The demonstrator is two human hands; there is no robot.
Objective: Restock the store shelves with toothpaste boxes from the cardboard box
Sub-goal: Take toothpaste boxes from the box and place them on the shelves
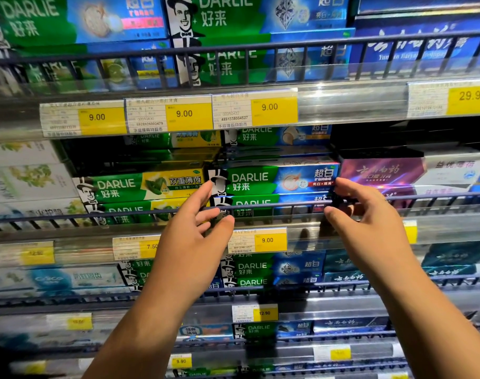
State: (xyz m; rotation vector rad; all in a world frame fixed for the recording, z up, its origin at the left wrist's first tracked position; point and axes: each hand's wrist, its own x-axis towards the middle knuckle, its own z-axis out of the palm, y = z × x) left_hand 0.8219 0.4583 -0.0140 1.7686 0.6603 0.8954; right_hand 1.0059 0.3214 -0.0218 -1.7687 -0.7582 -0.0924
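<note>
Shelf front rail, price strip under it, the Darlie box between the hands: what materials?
Front rail: probably painted metal wire; thin dark bars with a dull sheen.
Price strip: clear glossy plastic; see-through, with glare streaks.
Darlie box: looks like printed cardboard with a glossy coat; sharp folded edges.

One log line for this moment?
step: shelving | left hand: left end of Darlie box | right hand: at right end | grip: unclear

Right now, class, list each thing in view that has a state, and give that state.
green-and-blue Darlie box, lying flat, label facing out
left hand, index fingertip touching the box's left end
right hand, fingertips touching the box's right end
wire rail, upright in front of the box
</note>
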